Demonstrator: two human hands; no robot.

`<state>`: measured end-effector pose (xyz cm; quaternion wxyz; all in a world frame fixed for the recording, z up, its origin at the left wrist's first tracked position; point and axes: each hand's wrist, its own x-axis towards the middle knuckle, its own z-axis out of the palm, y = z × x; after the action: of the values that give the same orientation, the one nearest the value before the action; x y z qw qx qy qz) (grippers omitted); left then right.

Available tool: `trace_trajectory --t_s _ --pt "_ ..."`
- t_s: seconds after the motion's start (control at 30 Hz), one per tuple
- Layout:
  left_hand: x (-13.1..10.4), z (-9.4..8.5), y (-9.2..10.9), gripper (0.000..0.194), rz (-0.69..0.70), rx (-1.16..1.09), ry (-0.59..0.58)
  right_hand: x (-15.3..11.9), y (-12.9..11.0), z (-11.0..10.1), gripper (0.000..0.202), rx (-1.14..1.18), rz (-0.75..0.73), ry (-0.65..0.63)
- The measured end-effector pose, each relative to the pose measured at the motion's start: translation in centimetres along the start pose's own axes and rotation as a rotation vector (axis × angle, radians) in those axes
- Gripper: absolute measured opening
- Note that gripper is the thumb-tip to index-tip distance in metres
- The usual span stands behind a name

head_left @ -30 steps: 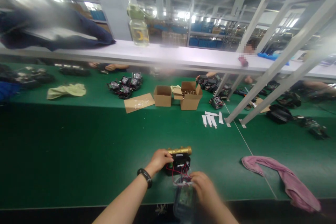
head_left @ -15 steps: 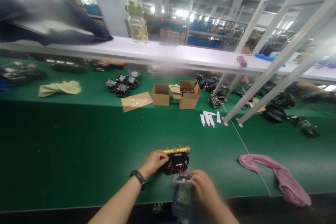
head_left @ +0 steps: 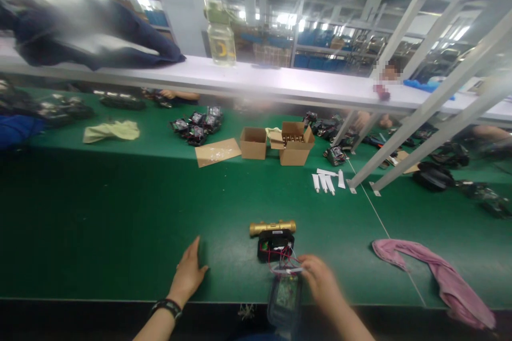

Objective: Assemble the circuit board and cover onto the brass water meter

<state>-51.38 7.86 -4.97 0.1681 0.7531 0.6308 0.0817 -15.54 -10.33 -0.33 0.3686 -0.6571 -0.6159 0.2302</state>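
A black meter housing lies open on the green table, with a brass pipe fitting along its far side. Red and white wires run from it to a clear plastic cover holding a circuit board, which hangs over the table's near edge. My right hand pinches the end of a pale translucent strip that lies across the wires. Left of the housing and apart from it, my left hand has its fingers stretched out and holds nothing.
Two cardboard boxes stand at the back, beside a flat cardboard sheet. Several white tubes lie before slanted metal posts. A pink cloth is at the right. Across the table are co-workers' hands and electronic units.
My left hand has let go of the black housing and moved left, its fingers opening. My right hand stays at the pale strip. The whole view has shifted slightly.
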Motion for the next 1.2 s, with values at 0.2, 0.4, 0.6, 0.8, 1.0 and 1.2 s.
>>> trace_trajectory --t_s 0.2,0.4,0.6,0.8,1.0,1.2 --pt "-2.4 1.0 10.4 0.024 0.390 -0.018 0.062 0.3 1.1 0.3 0.014 0.024 0.029 0.007" --pt "-1.8 1.5 16.7 0.028 0.374 0.147 -0.079 0.4 0.4 0.1 0.015 0.030 0.009 0.003" --pt "-1.4 2.7 16.4 0.035 0.350 0.130 -0.206 0.3 0.2 0.0 0.015 0.046 0.014 0.040" --pt "-4.6 1.4 8.5 0.036 0.315 0.102 -0.277 0.2 0.8 -0.1 0.015 0.106 0.033 0.085" --pt "-6.3 0.4 6.6 0.044 0.241 -0.151 0.049 0.7 1.6 0.6 0.013 0.255 0.101 0.097" --pt "-7.0 3.4 15.1 0.027 0.343 -0.428 -0.205 1.5 2.5 1.5 0.016 0.374 0.121 0.077"
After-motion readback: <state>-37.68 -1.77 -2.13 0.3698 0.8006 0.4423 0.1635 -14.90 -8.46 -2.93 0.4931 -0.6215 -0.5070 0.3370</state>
